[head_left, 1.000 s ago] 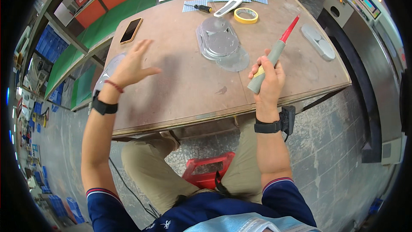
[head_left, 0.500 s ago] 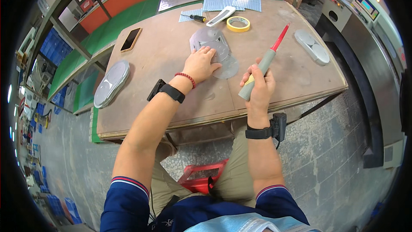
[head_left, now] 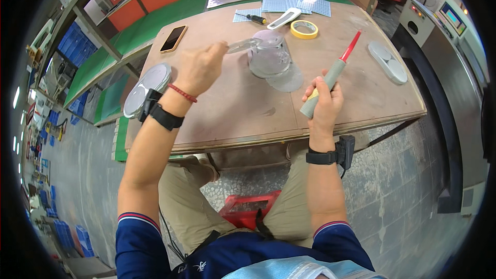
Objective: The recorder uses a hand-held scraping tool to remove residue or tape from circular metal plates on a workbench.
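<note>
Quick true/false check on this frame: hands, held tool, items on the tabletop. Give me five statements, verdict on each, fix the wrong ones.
1. The right hand holds a grey cylindrical tool with a red tapered tip. True.
2. The right hand grips that tool by its red tapered tip. False: it grips the grey body, and the tip sticks out free.
3. The left hand holds a thin translucent piece. True.
4. The black-screened smartphone with an orange-gold rim lies right of the yellow tape roll. False: the phone lies left of the roll.
5. The black-and-yellow screwdriver lies partly over a small blue gridded sheet. True.
</note>
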`<state>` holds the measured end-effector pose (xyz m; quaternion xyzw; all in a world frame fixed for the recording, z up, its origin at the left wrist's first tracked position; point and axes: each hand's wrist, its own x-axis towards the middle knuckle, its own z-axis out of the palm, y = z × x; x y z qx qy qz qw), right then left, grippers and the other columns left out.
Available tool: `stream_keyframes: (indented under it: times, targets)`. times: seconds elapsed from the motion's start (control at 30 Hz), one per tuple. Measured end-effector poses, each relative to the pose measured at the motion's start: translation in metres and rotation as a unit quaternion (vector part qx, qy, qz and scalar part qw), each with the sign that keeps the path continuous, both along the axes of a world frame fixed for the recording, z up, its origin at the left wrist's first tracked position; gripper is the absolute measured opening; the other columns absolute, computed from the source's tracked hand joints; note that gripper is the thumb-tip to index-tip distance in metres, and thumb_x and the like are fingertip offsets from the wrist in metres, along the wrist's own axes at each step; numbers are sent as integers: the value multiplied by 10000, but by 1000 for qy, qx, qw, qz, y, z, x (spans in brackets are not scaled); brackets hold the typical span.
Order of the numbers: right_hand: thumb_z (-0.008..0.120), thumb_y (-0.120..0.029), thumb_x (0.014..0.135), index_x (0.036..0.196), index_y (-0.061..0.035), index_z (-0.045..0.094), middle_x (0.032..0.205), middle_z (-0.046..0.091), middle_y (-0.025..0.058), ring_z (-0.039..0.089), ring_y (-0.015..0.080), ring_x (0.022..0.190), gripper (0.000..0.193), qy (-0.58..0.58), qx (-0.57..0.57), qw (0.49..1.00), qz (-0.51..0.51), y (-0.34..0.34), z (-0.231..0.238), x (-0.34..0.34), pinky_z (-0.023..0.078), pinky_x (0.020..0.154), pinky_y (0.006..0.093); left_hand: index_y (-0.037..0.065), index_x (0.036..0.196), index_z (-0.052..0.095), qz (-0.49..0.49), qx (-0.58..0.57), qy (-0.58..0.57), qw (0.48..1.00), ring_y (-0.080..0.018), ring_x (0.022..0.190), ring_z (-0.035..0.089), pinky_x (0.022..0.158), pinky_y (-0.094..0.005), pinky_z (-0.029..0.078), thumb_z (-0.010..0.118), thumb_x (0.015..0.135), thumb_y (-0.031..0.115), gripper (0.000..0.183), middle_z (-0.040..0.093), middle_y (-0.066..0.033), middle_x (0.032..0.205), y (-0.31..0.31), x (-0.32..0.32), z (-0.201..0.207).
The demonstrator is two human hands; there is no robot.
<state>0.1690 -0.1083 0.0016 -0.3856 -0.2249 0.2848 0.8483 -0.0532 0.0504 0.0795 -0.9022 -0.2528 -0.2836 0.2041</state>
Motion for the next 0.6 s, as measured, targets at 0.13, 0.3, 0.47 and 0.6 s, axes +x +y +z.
stream_keyframes:
  times: [0.13,0.3,0.47,0.6]
  targets:
    - [620,-90,945,1298,46,490,848,590,58,583,113,590,401,3,-8,1000,0,4,1,-8,485,469,255,71,968,671,-76,86,-115,987,-239,633,685,530,-348,524,686,874,87,96,699,-69,747,0,-16,19]
    - [616,-93,949,1294,55,493,845,585,57,575,115,572,394,-14,-16,1000,5,7,0,-13,471,460,261,52,981,688,-117,85,-28,989,-203,698,712,568,-331,548,699,859,82,126,730,-80,857,6,-7,-18]
    - [609,-93,952,1286,60,489,835,587,61,576,116,573,386,-16,-13,1000,-3,7,-1,-9,471,465,269,34,978,680,-180,67,-1,981,-209,815,742,642,-324,586,689,843,67,140,749,-88,932,-2,8,-42]
    - [609,-90,951,1277,67,480,828,589,63,583,115,591,385,-21,-3,1000,-8,3,1,-3,484,479,262,50,976,689,-205,81,-22,975,-205,849,741,676,-340,594,673,830,88,152,750,-74,949,-2,32,-42]
